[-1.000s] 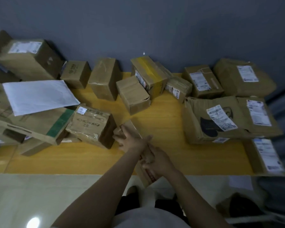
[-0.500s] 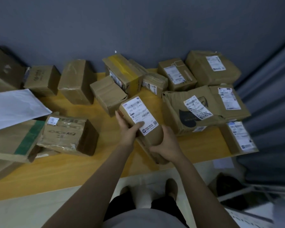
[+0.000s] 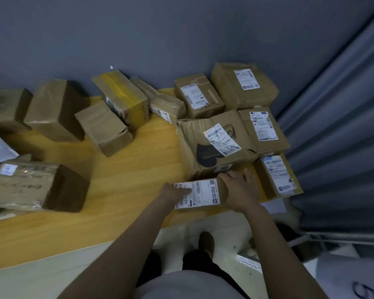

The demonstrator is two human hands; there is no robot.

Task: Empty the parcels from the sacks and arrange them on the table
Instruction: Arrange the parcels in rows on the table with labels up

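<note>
A small brown parcel with a white shipping label (image 3: 200, 194) lies flat on the yellow wooden table (image 3: 138, 169) near its front edge, label up. My left hand (image 3: 174, 194) rests on the parcel's left end, fingers over the label. My right hand (image 3: 241, 189) grips its right end. The parcel sits just in front of a large crumpled brown parcel with a black logo (image 3: 216, 145) and left of a labelled box (image 3: 277, 176).
Several more brown boxes line the back along the grey wall, among them one with yellow tape (image 3: 122, 97). A taped box (image 3: 37, 186) lies at the left. Blue-grey curtain (image 3: 343, 137) hangs at right. A white sack (image 3: 350, 279) is on the floor at lower right.
Both hands carried the labelled parcel from mid-air to the right and set it down flat on the table before the large crumpled parcel. The view swung right.
</note>
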